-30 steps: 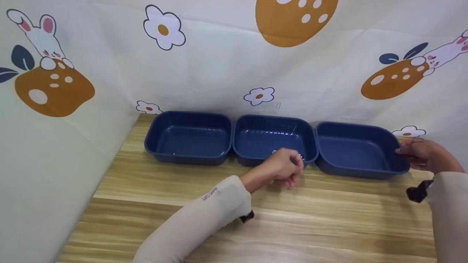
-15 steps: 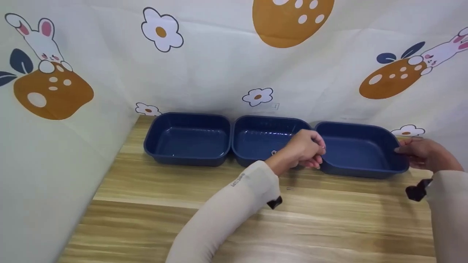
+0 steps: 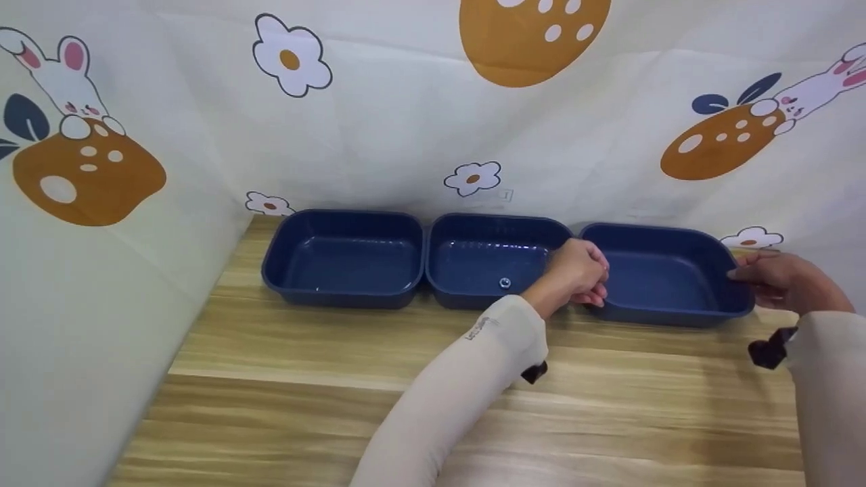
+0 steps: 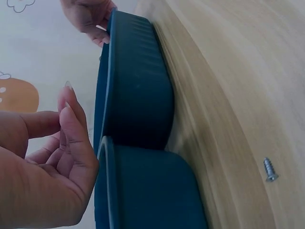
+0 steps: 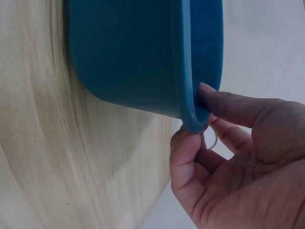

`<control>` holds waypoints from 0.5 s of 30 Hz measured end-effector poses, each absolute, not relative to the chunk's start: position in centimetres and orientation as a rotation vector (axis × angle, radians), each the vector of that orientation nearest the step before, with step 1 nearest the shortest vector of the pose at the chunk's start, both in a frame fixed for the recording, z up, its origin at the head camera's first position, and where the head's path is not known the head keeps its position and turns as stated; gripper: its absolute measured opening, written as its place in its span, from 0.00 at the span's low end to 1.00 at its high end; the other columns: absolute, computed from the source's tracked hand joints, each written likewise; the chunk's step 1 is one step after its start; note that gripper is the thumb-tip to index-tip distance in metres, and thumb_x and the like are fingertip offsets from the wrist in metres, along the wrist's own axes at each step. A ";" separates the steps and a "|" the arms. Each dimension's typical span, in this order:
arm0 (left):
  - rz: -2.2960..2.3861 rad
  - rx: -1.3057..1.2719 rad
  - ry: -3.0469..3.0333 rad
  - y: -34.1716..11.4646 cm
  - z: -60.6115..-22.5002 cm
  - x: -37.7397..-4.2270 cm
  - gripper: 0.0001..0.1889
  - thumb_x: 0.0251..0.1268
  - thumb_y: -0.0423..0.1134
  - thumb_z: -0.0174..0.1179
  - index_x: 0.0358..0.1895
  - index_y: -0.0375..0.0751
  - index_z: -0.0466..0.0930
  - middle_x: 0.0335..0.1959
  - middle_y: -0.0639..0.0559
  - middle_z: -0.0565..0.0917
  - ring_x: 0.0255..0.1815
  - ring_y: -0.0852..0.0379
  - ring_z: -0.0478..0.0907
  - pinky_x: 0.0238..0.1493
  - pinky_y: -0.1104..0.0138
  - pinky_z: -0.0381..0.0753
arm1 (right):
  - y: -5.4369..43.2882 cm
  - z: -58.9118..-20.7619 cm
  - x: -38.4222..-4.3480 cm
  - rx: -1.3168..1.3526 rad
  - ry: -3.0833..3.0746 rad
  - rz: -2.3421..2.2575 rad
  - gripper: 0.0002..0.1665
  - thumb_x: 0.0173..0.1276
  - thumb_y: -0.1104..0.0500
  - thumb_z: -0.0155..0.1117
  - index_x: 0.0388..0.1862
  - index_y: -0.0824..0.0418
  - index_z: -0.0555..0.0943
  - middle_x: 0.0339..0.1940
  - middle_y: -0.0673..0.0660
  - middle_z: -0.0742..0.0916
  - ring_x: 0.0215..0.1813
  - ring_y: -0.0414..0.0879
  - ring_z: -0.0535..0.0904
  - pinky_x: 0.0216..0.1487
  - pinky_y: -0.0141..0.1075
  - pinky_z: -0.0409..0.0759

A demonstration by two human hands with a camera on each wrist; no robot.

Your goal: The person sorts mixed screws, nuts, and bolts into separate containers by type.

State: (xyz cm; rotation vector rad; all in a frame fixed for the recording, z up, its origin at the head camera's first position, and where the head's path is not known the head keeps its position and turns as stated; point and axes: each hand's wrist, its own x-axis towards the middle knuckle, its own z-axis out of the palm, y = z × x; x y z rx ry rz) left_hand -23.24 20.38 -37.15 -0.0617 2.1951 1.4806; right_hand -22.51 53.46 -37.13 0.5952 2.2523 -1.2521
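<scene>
In the head view my left hand [image 3: 580,272] is over the joint between the middle bin [image 3: 467,299] and the right bin [image 3: 676,315]. The left wrist view shows its thumb and index fingertips pressed together, the other fingers curled; I cannot tell whether something small sits between them. My right hand [image 3: 778,279] pinches the right bin's far right rim, thumb inside and fingers outside, as the right wrist view shows on the blue plastic bin [image 5: 128,52]. A metal nut [image 3: 505,283] lies in the middle bin. On the wood table lies a silver screw [image 4: 269,170].
A third blue bin [image 3: 345,297] stands at the left end of the row, with a tiny bright speck near its front wall. Behind the bins hangs a printed cloth [image 3: 379,135]. The wooden table [image 3: 284,392] extends toward me.
My left hand has moved right and away from me, from in front of the middle bin to the right bin's near left corner. The right hand keeps its grip on the rim.
</scene>
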 end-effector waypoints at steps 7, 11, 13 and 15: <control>1.445 -0.046 2.252 20.7 -37.2 -23.2 0.12 0.60 0.29 0.62 0.22 0.49 0.76 0.08 0.49 0.78 0.06 0.57 0.72 0.07 0.71 0.68 | 53.4 -37.3 -22.4 0.537 2.253 -1.269 0.15 0.74 0.57 0.54 0.25 0.44 0.75 0.21 0.42 0.82 0.26 0.35 0.78 0.33 0.30 0.78; 1.452 -0.052 2.257 20.6 -37.0 -23.3 0.11 0.59 0.28 0.64 0.24 0.49 0.78 0.08 0.49 0.78 0.05 0.57 0.72 0.07 0.71 0.68 | 53.6 -37.1 -22.6 0.524 2.260 -1.248 0.17 0.75 0.57 0.52 0.24 0.44 0.74 0.21 0.42 0.82 0.25 0.35 0.78 0.32 0.30 0.78; 1.453 -0.056 2.249 20.6 -36.9 -23.4 0.11 0.58 0.28 0.64 0.24 0.49 0.78 0.08 0.49 0.78 0.05 0.57 0.71 0.07 0.71 0.67 | 53.6 -37.0 -22.6 0.524 2.253 -1.251 0.17 0.75 0.57 0.52 0.24 0.44 0.74 0.21 0.42 0.82 0.26 0.35 0.78 0.32 0.30 0.77; 1.452 -0.058 2.239 20.6 -36.9 -23.4 0.11 0.58 0.28 0.64 0.24 0.49 0.78 0.08 0.49 0.78 0.05 0.57 0.71 0.07 0.71 0.67 | 53.6 -37.0 -22.7 0.525 2.251 -1.250 0.17 0.75 0.57 0.52 0.24 0.44 0.74 0.21 0.42 0.81 0.25 0.35 0.77 0.33 0.30 0.77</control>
